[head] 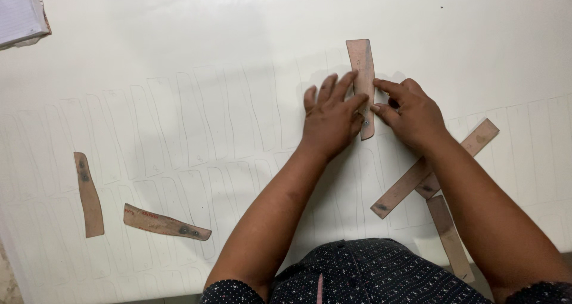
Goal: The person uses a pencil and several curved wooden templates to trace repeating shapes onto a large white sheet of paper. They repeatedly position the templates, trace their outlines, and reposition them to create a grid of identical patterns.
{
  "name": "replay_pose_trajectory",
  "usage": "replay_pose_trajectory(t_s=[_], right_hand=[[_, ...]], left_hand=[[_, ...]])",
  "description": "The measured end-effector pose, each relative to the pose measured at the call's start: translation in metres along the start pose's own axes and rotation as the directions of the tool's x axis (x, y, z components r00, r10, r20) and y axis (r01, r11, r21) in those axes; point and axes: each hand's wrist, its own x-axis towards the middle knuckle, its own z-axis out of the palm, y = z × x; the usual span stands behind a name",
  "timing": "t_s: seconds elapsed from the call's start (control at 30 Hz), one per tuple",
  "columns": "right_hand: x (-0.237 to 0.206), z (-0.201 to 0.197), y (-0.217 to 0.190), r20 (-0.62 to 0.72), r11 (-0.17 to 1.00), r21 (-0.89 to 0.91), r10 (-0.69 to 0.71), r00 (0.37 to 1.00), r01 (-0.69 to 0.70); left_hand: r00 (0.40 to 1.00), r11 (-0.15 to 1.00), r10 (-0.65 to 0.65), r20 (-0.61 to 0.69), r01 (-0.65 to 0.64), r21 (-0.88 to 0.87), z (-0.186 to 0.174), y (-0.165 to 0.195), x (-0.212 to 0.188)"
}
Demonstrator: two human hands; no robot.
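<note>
A long tapered brown cardboard template (361,60) lies upright on a white sheet (238,54) covered with faint pencil outlines of the same shape. My left hand (329,116) presses flat on the template's left edge, fingers spread over it. My right hand (411,113) sits at the template's right edge, fingers curled and pinched as if around a small pencil, which I cannot make out. The template's lower tip (367,134) shows between my two hands.
Two more brown templates lie at the left: one upright (89,195), one slanted (165,223). Under my right forearm, several brown strips cross each other (411,182), one reaching the front edge (451,239). A white pad (21,12) sits at the top left corner.
</note>
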Motion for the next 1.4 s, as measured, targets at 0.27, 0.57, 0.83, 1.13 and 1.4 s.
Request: replay_pose_trajectory(t_s=[0.27,0.57,0.83,1.13,1.4], right_hand=[[0.004,-0.03,-0.011,-0.213,0.966,0.086,-0.221,0.952,0.243],[0.023,-0.032,-0.054,0.154,0.979,-0.046,-0.191,0.969,0.201],[0.034,-0.026,-0.055,0.026,0.914,-0.15,-0.378,0.926,0.377],[0.093,-0.031,-0.066,-0.202,0.834,-0.17,-0.551,0.81,0.525],[0.091,-0.031,-0.059,-0.244,0.842,-0.112,-0.539,0.806,0.528]], left_hand=[[0.937,0.951,-0.224,0.266,0.27,-0.15,0.025,0.04,-0.001],[0.961,0.978,0.036,0.273,-0.09,0.187,0.064,0.042,-0.002],[0.983,0.967,0.118,0.144,-0.146,0.208,0.039,0.04,-0.003],[0.967,0.946,0.24,-0.091,-0.212,0.247,0.018,0.031,-0.01],[0.968,0.943,0.247,-0.052,-0.227,0.245,0.022,0.023,-0.006]])
